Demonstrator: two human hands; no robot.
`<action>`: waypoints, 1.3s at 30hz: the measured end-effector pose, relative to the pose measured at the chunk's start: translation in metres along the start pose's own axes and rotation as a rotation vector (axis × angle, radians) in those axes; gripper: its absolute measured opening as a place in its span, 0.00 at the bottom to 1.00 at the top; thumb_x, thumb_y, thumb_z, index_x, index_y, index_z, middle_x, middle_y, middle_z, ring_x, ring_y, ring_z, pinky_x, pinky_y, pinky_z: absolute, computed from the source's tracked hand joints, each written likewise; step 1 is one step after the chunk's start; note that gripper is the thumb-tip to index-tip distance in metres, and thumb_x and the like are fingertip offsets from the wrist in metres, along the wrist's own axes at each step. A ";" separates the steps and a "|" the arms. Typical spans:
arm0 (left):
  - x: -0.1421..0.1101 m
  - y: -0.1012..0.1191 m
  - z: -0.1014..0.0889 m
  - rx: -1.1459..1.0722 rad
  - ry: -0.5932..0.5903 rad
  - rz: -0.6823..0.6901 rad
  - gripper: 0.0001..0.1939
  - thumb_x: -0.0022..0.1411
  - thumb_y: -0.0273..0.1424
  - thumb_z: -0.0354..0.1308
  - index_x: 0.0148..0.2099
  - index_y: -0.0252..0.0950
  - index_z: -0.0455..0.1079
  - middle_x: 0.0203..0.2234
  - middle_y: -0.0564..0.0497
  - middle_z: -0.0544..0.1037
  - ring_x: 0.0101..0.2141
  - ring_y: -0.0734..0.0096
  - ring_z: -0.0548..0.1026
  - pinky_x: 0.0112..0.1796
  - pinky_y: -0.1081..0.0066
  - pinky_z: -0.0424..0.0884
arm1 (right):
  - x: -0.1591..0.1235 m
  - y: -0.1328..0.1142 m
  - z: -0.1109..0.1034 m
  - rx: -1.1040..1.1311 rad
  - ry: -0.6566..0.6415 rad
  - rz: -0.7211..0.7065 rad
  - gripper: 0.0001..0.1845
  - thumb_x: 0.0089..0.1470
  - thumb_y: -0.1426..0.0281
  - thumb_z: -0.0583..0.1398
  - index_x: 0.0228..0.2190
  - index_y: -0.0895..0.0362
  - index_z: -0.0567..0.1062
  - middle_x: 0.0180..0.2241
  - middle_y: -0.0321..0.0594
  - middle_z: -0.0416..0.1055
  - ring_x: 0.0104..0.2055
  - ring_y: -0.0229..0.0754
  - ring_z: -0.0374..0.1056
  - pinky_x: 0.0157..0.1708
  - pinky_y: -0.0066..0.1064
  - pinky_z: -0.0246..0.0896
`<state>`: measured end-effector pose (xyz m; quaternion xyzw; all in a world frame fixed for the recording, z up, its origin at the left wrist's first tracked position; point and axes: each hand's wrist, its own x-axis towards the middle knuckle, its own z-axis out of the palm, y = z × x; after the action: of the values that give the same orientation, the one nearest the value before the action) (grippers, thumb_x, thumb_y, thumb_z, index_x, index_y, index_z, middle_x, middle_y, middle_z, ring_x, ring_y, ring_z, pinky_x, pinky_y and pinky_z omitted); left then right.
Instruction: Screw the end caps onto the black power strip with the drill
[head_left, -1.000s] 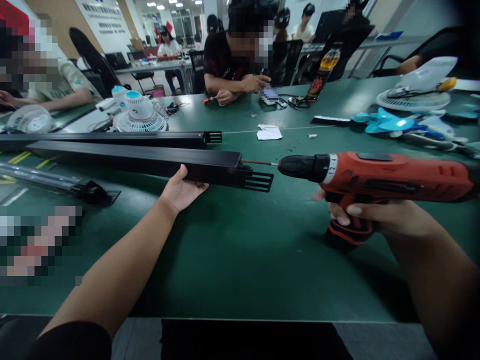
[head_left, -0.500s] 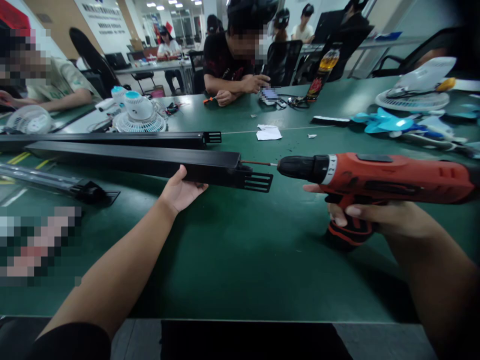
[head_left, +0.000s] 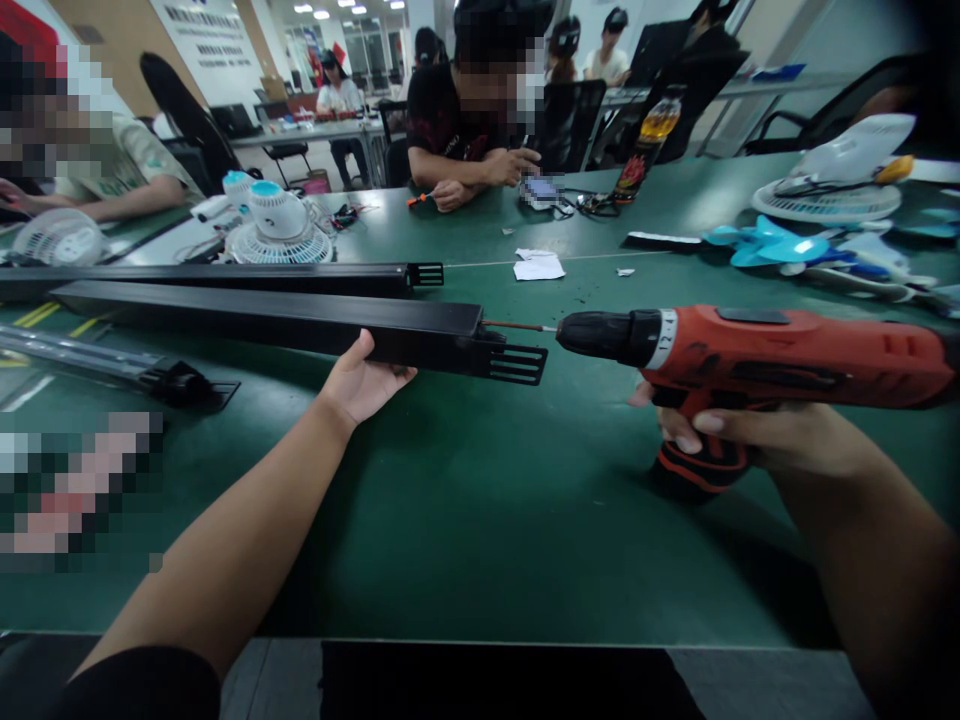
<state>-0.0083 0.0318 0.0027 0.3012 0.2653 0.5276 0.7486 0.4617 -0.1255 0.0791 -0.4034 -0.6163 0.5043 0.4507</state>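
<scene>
Near its right end, a long black rectangular bar (head_left: 300,312) is gripped by my left hand (head_left: 365,382), thumb on the near side and fingers beneath. A slotted black metal tab (head_left: 517,363) sticks out of that end. My right hand (head_left: 720,430) is wrapped round the handle of a red and black cordless drill (head_left: 795,350), which lies level and points left. From its chuck a long thin bit (head_left: 517,325) reaches the bar's end face; its tip is hidden there. One finger of my right hand extends forward below the chuck.
Behind lies a second black bar (head_left: 225,276); a clear-topped strip (head_left: 90,355) rests at left. White fan parts (head_left: 277,225), paper scraps (head_left: 538,265), a drink bottle (head_left: 645,150) and blue fan blades (head_left: 769,242) lie across the green table (head_left: 480,520). A co-worker (head_left: 465,130) sits opposite.
The bar, the drill and my left hand stay almost where they were. My right forefinger stretched forward half a second ago and is now drawn back toward the drill's trigger.
</scene>
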 end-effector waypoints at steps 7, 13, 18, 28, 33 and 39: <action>0.002 -0.001 -0.004 0.004 -0.015 0.013 0.27 0.68 0.51 0.86 0.60 0.44 0.86 0.51 0.44 0.95 0.50 0.51 0.92 0.51 0.57 0.89 | 0.002 -0.004 0.004 0.012 0.015 -0.001 0.22 0.61 0.51 0.88 0.46 0.51 0.96 0.37 0.43 0.87 0.23 0.38 0.75 0.22 0.30 0.76; 0.001 -0.001 -0.002 0.005 -0.006 0.006 0.25 0.71 0.51 0.84 0.60 0.45 0.86 0.50 0.44 0.94 0.49 0.51 0.92 0.51 0.57 0.89 | -0.001 -0.002 0.003 -0.018 0.038 0.020 0.23 0.60 0.49 0.88 0.45 0.51 0.95 0.31 0.41 0.83 0.23 0.40 0.72 0.22 0.32 0.74; 0.000 0.000 -0.001 0.009 0.007 0.007 0.27 0.70 0.53 0.85 0.61 0.45 0.86 0.51 0.45 0.94 0.51 0.50 0.92 0.52 0.56 0.88 | 0.000 0.002 -0.001 -0.007 0.006 -0.003 0.23 0.59 0.49 0.88 0.47 0.50 0.96 0.28 0.39 0.81 0.23 0.41 0.72 0.23 0.32 0.73; 0.000 -0.001 0.001 0.019 0.041 0.020 0.25 0.70 0.53 0.84 0.58 0.45 0.87 0.51 0.43 0.94 0.54 0.47 0.91 0.52 0.55 0.87 | 0.000 0.004 -0.002 0.007 0.016 -0.039 0.23 0.61 0.51 0.88 0.49 0.51 0.96 0.37 0.42 0.88 0.23 0.39 0.73 0.26 0.33 0.77; 0.000 -0.002 0.002 0.034 0.048 0.039 0.28 0.69 0.54 0.85 0.59 0.44 0.87 0.51 0.42 0.93 0.53 0.47 0.91 0.52 0.56 0.86 | -0.002 0.002 0.001 0.029 0.048 -0.021 0.23 0.61 0.51 0.89 0.48 0.52 0.95 0.41 0.43 0.87 0.23 0.37 0.73 0.24 0.32 0.77; 0.002 -0.001 -0.002 0.017 0.012 0.033 0.27 0.69 0.53 0.86 0.59 0.43 0.87 0.50 0.44 0.94 0.51 0.49 0.91 0.52 0.57 0.87 | 0.000 0.003 0.002 0.018 0.034 -0.033 0.22 0.62 0.51 0.88 0.48 0.50 0.95 0.40 0.43 0.86 0.23 0.36 0.73 0.22 0.32 0.76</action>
<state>-0.0086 0.0334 -0.0001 0.3087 0.2690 0.5394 0.7358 0.4603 -0.1253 0.0759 -0.3974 -0.6105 0.4955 0.4731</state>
